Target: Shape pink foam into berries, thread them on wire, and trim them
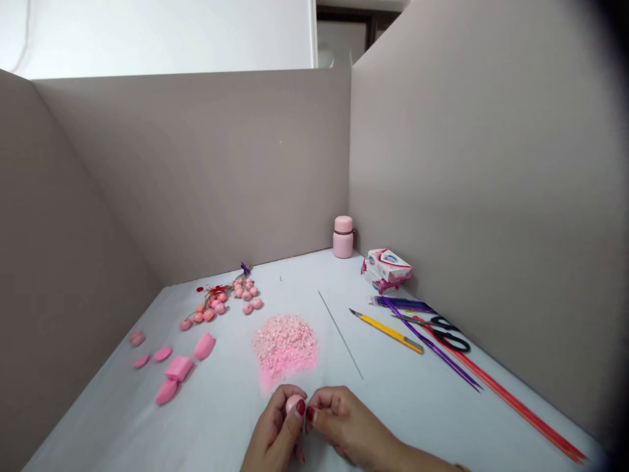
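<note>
My left hand (274, 434) is closed round a small pink ball (293, 402), with the thumb across its near side. Close by on the right, my right hand (350, 421) has thumb and forefinger pinched together beside the ball. Whatever those fingertips hold, if anything, is too small to make out. Just beyond both hands lies a heap of pale pink shavings (287, 341) with finer pink powder at its near edge. A thin metal rod (341, 335) rests to the right of the heap, and a yellow craft knife (389, 332) lies farther right.
On the left lie several pink chunks (179, 368) and, behind them, bunches of small pink balls (247, 295) on stems. Black-handled scissors (445, 334), purple strips (442, 354), red strips (511, 394), soap boxes (388, 265) and a pink flask (343, 239) line the right. Grey partitions (221, 170) surround the table.
</note>
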### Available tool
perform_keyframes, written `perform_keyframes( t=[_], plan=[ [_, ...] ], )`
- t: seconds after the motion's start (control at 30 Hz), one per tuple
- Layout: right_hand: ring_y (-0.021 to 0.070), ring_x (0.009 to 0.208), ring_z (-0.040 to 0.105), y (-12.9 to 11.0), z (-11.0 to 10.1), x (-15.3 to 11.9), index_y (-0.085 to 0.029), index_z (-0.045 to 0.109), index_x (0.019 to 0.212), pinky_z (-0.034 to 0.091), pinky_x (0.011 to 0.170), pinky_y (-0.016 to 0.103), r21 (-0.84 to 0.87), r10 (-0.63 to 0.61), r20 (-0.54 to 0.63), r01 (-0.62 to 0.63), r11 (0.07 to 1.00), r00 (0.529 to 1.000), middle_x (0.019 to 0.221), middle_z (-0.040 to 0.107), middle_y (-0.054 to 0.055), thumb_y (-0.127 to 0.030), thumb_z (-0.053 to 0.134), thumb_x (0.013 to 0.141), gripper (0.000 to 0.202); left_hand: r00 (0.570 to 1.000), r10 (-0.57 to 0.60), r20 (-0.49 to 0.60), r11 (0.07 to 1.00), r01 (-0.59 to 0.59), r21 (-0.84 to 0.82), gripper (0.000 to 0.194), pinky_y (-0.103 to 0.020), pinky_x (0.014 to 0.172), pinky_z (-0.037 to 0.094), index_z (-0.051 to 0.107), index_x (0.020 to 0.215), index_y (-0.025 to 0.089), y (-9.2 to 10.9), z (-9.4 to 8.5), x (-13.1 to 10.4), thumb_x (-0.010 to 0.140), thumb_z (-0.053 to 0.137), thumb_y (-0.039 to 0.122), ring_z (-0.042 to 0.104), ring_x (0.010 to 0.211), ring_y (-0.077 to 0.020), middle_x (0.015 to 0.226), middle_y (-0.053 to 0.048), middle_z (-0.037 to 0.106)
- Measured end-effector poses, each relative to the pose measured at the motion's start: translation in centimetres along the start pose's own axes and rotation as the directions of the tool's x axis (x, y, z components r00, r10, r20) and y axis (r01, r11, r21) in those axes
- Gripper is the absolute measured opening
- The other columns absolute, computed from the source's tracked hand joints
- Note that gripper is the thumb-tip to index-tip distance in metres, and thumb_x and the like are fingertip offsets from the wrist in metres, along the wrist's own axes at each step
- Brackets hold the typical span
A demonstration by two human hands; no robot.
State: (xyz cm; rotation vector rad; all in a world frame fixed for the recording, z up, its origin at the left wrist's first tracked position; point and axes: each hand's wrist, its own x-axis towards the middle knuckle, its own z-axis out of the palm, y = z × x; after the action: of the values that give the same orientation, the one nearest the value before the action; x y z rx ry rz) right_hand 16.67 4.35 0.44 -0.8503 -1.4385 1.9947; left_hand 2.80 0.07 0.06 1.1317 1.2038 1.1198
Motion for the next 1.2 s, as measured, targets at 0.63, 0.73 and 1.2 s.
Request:
perform_keyframes(
  t=[0.63, 0.73, 1.2],
  plan=[
    [0.0009, 0.03, 0.017, -1.3, -1.2, 0.0, -0.018, 0.047, 0.079, 0.008, 0.033, 0.014, 0.456, 0.346, 0.3, -0.452, 0.767, 0.889, 0.044, 0.037, -0.011, -0.017, 0.053, 0.073, 0.009, 0.985, -0.042, -0.17, 0.871, -0.047, -0.488, 0.04, -0.015, 0.045, 0.042, 0.064, 0.089, 0.019, -0.2, 0.7, 0.5, 0.053, 0.082, 0.023, 0.059, 0.051, -0.0064, 0.068, -0.002, 0.073],
    [0.0009, 0.029, 0.017, -1.2, -1.6, 0.2, -0.017, 0.049, 0.077, 0.008, 0.032, 0.014, 0.486, 0.354, 0.378, -0.509, 0.71, 0.856, 0.042, 0.036, -0.011, -0.013, 0.051, 0.071, 0.008, 0.98, -0.082, -0.183, 0.827, -0.035, -0.561, 0.047, -0.013, 0.044, 0.039, 0.063, 0.091, 0.02, -0.4, 0.9, 0.5, 0.048, 0.085, 0.018, 0.058, 0.046, -0.0048, 0.061, -0.001, 0.074],
    [-0.0006, 0.031, 0.015, -1.3, -0.9, -0.1, -0.018, 0.048, 0.077, 0.006, 0.034, 0.014, 0.454, 0.332, 0.214, -0.394, 0.799, 0.919, 0.045, 0.037, -0.012, -0.022, 0.063, 0.07, 0.017, 0.978, -0.051, -0.201, 0.862, -0.059, -0.504, 0.045, -0.018, 0.053, 0.044, 0.063, 0.097, 0.019, -0.2, 0.6, 0.6, 0.056, 0.081, 0.025, 0.062, 0.057, -0.0096, 0.064, -0.002, 0.072]
  ],
)
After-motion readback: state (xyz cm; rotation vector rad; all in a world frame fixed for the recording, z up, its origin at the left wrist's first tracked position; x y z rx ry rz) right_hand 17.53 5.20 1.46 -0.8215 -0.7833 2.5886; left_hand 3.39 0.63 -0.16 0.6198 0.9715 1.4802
